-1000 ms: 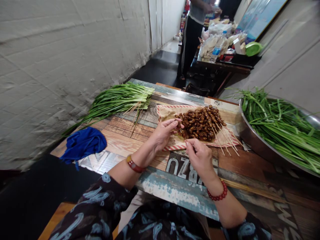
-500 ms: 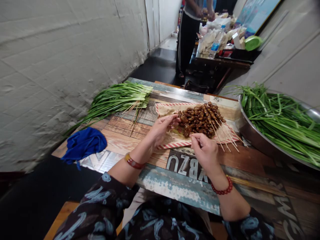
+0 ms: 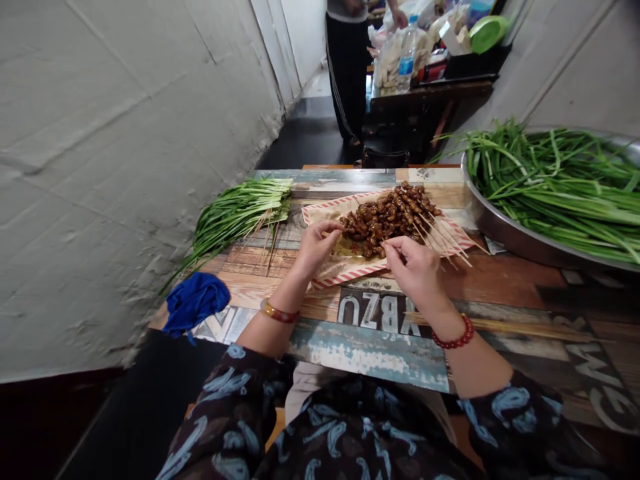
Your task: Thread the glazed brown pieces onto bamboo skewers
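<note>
A heap of glossy brown meat skewers lies on a paper sheet with a red-striped border. Several bare skewer sticks stick out of the heap toward the right. At the heap's left edge, my left hand is closed in a pinch; what its fingertips hold is too small to make out. My right hand pinches thumb against forefinger at the heap's near edge. A thin pale tip, apparently of a skewer, shows at those fingertips; the rest is hidden by the hand.
Cut green chives lie at the left, with thin sticks beside them. A blue cloth sits on the table's left corner. A metal basin piled with chives stands right. Beyond, a person stands by another table with bags and a bottle.
The view has tilted and shifted. My left fingers, more spread before, are now drawn together in a pinch, a little off the heap. My right hand keeps its pinch by the near edge.
</note>
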Demonstrator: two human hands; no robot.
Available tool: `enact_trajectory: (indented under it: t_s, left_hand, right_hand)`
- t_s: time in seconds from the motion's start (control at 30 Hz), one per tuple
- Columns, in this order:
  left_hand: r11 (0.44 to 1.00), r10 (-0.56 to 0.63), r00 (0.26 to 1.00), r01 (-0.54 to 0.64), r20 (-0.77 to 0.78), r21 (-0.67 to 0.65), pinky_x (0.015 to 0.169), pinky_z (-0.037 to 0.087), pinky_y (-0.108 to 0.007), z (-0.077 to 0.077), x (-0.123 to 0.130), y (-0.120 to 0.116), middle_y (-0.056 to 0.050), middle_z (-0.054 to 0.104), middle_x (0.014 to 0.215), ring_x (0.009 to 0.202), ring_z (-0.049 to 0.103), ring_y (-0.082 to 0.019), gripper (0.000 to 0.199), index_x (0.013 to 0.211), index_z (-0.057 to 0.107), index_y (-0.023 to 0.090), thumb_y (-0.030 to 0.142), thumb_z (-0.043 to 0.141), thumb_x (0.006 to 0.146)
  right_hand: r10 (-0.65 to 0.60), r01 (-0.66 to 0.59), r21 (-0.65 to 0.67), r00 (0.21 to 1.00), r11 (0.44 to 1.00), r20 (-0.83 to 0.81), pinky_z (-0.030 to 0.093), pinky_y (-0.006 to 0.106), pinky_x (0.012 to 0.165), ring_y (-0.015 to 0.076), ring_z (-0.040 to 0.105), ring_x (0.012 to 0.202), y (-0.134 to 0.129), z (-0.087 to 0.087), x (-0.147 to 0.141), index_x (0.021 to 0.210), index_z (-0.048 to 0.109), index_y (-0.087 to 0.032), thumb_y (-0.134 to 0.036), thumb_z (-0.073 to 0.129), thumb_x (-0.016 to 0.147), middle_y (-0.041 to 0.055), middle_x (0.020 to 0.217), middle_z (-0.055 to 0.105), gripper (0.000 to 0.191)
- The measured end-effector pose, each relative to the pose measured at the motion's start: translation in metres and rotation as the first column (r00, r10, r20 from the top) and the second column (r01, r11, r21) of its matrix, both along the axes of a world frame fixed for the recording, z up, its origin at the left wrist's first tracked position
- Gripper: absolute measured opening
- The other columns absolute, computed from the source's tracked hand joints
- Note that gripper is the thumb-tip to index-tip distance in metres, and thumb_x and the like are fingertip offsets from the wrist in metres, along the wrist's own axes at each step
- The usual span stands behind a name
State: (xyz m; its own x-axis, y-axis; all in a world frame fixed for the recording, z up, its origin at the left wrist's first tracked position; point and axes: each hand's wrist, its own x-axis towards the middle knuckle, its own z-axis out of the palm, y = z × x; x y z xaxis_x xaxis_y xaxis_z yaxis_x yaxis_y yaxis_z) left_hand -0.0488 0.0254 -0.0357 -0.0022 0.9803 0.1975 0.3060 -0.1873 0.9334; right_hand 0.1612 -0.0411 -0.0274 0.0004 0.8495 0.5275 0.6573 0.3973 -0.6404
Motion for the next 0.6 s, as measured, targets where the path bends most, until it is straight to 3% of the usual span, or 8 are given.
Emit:
enact_trajectory:
  t_s: [0.13,0.33,0.47,0.6]
  left_hand:
    - [0.996,-0.016,0.953,0.044,-0.303,0.083,0.089,0.041,-0.035,0.002,0.003,0.013,-0.009,0.069,0.093,0.092,0.058,-0.023,0.017,0.088,0.075,0.018,0.019,0.066,0.074]
    - [0.990,-0.034,0.770,0.112,-0.637,0.081,0.093,0.039,-0.039,0.000,0.011,0.024,-0.011,0.066,0.098,0.098,0.055,-0.026,0.017,0.089,0.074,0.018,0.020,0.064,0.075]
    - [0.990,-0.024,0.694,0.119,-0.720,0.081,0.091,0.040,-0.038,-0.002,0.011,0.027,-0.010,0.065,0.098,0.097,0.054,-0.025,0.019,0.092,0.072,0.019,0.020,0.061,0.077]
    - [0.986,-0.029,0.728,0.133,-0.685,0.100,0.090,0.040,-0.038,-0.003,0.011,0.028,-0.010,0.065,0.095,0.096,0.055,-0.025,0.014,0.087,0.071,0.019,0.020,0.062,0.076]
  right_hand:
    - [0.001,-0.001,0.023,1.000,1.000,-0.004,0.044,0.026,0.060,0.0157,0.062,0.058,-0.001,0.005,0.000,0.084,0.069,-0.018,-0.027,0.052,0.092,0.0034,0.067,0.070,0.021]
    - [0.025,-0.025,0.034,1.000,0.999,0.005,0.044,0.026,0.062,0.0162,0.064,0.062,-0.002,0.006,-0.003,0.082,0.068,-0.019,-0.025,0.051,0.092,0.0039,0.071,0.071,0.021]
    - [0.033,-0.034,0.032,0.999,0.999,0.014,0.044,0.026,0.063,0.0171,0.064,0.066,-0.001,0.005,-0.002,0.083,0.067,-0.019,-0.024,0.049,0.093,0.0044,0.074,0.070,0.020]
    - [0.035,-0.036,0.037,0.999,0.999,0.015,0.044,0.026,0.063,0.0171,0.065,0.066,0.000,0.004,-0.001,0.083,0.066,-0.019,-0.023,0.049,0.093,0.0041,0.074,0.070,0.020]
